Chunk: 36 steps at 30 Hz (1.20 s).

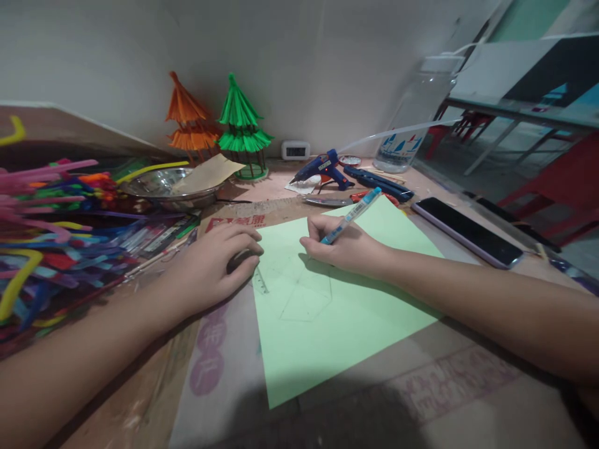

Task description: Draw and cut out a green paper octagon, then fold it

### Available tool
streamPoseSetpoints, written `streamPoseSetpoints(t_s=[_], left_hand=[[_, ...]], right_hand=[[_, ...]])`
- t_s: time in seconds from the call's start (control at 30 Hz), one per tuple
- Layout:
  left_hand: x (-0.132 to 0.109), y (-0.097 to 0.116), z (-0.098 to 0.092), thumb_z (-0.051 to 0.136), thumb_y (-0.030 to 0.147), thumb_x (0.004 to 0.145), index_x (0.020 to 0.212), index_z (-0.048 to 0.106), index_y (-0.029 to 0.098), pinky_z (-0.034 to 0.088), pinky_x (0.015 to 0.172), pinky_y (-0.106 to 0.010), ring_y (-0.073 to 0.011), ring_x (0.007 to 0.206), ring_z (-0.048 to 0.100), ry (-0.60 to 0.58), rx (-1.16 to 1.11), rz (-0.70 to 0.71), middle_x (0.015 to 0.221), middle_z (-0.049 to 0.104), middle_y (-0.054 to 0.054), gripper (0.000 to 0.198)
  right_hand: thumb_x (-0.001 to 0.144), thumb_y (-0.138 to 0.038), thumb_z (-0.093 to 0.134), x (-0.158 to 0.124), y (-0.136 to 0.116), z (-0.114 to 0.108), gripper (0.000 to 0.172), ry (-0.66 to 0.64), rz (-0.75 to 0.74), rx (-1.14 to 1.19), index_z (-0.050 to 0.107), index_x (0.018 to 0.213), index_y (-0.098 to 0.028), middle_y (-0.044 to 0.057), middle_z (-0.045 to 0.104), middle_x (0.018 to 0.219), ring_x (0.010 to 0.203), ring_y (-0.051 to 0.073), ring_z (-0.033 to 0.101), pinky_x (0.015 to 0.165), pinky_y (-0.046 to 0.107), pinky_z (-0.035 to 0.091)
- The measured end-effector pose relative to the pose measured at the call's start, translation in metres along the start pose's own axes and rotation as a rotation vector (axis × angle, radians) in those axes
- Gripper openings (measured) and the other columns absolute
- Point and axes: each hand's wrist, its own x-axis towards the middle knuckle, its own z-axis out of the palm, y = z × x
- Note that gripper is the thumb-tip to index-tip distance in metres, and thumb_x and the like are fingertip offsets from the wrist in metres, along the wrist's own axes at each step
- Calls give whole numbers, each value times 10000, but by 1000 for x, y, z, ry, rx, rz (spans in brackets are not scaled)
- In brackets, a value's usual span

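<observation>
On a light green sheet of paper (374, 312) a thin-lined polygon with lines meeting at its centre is drawn. My right hand (346, 246) grips a blue pen (352, 215) with a printed barrel, its lower end near the paper above the drawing; the tip is hidden by my fingers. My left hand (219, 259) rests at the paper's left edge, fingers loosely bent with a gap between thumb and forefinger. A clear ruler (262, 282) shows its marked end just below that thumb; the rest of it is hidden.
Pipe cleaners (42, 249) crowd the left, near a metal bowl (159, 184). Behind stand orange (187, 118) and green (241, 118) tiered models, a small clock (296, 150), a glue gun (322, 167), a utility knife (379, 181) and a bottle (412, 118). A phone (468, 231) lies right.
</observation>
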Motion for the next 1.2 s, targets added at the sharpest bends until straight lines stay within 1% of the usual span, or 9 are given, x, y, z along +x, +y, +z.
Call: streamPoseSetpoints(t_s=[0.1, 0.43, 0.63, 0.73, 0.8, 0.9, 1.0, 1.1, 1.2], left_hand=[[-1, 0, 0, 472, 354, 1016, 1016, 663, 197, 517, 954, -485, -302, 1141, 646, -2, 0, 3, 1208, 692, -126, 247], [0, -1, -1, 475, 359, 1019, 1021, 661, 198, 506, 964, -483, -304, 1147, 638, -7, -9, 4, 1206, 687, -126, 246], [0, -2, 0, 477, 353, 1022, 1025, 664, 192, 506, 953, -476, -300, 1140, 637, -5, -5, 12, 1197, 685, -124, 247], [-1, -2, 1, 476, 352, 1022, 1020, 671, 189, 504, 950, -474, -297, 1134, 640, 1, -4, 13, 1194, 684, -121, 254], [-1, -2, 1, 474, 354, 1023, 1021, 674, 189, 503, 949, -472, -297, 1134, 640, 2, -8, 10, 1192, 684, -118, 260], [-1, -2, 1, 475, 359, 1024, 1026, 676, 190, 503, 950, -467, -298, 1140, 639, -4, -7, 16, 1197, 685, -115, 262], [-1, -3, 0, 480, 358, 1026, 1029, 677, 185, 500, 953, -463, -299, 1138, 643, -2, 2, 23, 1194, 685, -117, 262], [-2, -3, 0, 483, 350, 1026, 1026, 674, 179, 497, 953, -459, -301, 1143, 642, 3, -2, 39, 1195, 685, -122, 257], [-1, -3, 0, 488, 348, 1026, 1033, 673, 176, 498, 945, -450, -296, 1125, 646, 6, 8, 46, 1198, 687, -124, 252]], right_hand=[[875, -253, 604, 0, 0, 0, 322, -18, -13, -16, 387, 639, -228, -70, 403, 588, 558, 98, 362, 545, 289, 257], [863, -243, 593, 0, 3, 0, 313, -10, -88, -11, 379, 636, -231, -68, 407, 594, 556, 102, 364, 559, 290, 259], [868, -256, 603, 1, 2, 0, 310, 0, -46, -3, 396, 639, -224, -67, 422, 592, 567, 99, 386, 563, 277, 272], [873, -319, 614, -1, -2, -7, 299, 26, 10, 70, 415, 670, -229, -74, 451, 544, 517, 97, 405, 535, 259, 277], [866, -334, 622, -4, -6, -14, 295, 30, 21, 126, 415, 681, -233, -79, 466, 509, 480, 96, 423, 519, 250, 291], [848, -303, 619, -12, -9, -18, 294, 1, 34, 169, 406, 656, -233, -85, 452, 492, 463, 89, 423, 508, 244, 299], [834, -275, 603, -19, -5, -14, 296, -19, 49, 168, 396, 627, -231, -83, 431, 518, 478, 79, 382, 505, 249, 276], [814, -251, 586, -23, 0, -8, 300, 2, -15, 127, 369, 608, -236, -76, 399, 560, 509, 81, 355, 504, 260, 254], [806, -218, 567, -24, 3, -7, 297, 13, -83, 55, 346, 609, -242, -71, 375, 583, 531, 88, 350, 508, 271, 245]])
